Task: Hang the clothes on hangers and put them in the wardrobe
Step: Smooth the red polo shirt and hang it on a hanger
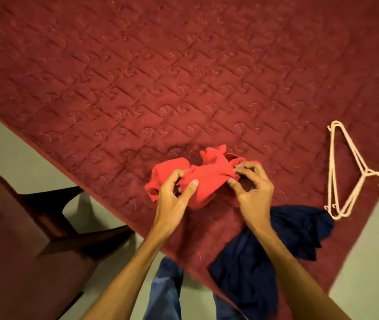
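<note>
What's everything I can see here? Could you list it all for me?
bed cover: one, dark red, quilted, fills most of the view
red garment: one, bunched on the cover, centre
navy garment: one, crumpled at the cover's near edge
hangers: at least two stacked, pale pink, on the cover at right
chair: one, dark brown, on the floor at left
floor: pale, left and right
jeans: blue, bottom centre
left hand, right hand: both grip the red garment

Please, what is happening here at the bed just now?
A person stands at a maroon quilted bed holding a crumpled red garment in both hands: the left hand grips one end, the right hand pinches the other. A navy garment lies at the bed's edge. Pale hangers lie untouched to the right.
</note>
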